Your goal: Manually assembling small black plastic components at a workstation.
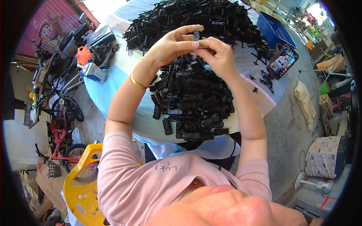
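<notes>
Tabletop [113, 71], rounded, pale blue and white, spreads before you. Along its far edge rises a heap of black plastic parts [188, 15]; a lower pile of flat black plastic clips [192, 98] reaches its near edge. A blue perforated plastic basket [274, 30] sits at the far right edge. Over the heap's near side, your left hand [169, 45] and right hand [220, 56] meet. A dark-rimmed smartphone [283, 61] is at the right edge. Your left thumb and fingertips, slightly parted, hold a small dark plastic piece [197, 35]; your right thumb and forefinger pinch beside it, their hold hidden. Tiny black pins [267, 81] lie scattered near the smartphone.
</notes>
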Demonstrator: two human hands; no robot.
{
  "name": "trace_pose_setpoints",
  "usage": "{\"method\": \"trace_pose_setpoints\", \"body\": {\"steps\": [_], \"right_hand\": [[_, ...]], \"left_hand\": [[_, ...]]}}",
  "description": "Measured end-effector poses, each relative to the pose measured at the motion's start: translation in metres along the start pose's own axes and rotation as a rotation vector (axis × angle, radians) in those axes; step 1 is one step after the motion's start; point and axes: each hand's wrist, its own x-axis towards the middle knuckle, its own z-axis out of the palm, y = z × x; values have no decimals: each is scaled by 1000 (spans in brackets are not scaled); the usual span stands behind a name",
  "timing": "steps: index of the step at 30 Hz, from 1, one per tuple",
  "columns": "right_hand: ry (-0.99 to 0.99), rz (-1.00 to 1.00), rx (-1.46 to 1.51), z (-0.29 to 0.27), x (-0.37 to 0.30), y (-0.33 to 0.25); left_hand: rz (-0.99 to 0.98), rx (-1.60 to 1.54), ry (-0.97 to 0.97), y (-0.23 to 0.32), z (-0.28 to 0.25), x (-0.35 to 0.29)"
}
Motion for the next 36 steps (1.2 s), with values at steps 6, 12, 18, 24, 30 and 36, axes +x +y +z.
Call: {"method": "trace_pose_setpoints", "body": {"steps": [6,12,18,24,30,36], "right_hand": [[159,205,321,-8,1,4],[9,298,380,-10,1,-4],[32,273,348,-15,0,-7],[-22,266,287,-16,-1,-11],[-24,203,152,-12,-3,-14],[26,310,179,-5,-6,-25]], "left_hand": [[298,380,317,1,21,-2],[335,700,447,5,46,-7],[444,718,470,6,49,-8],[421,596,433,4,44,-7],[410,677,441,11,47,-11],[491,821,436,7,48,-14]]}}
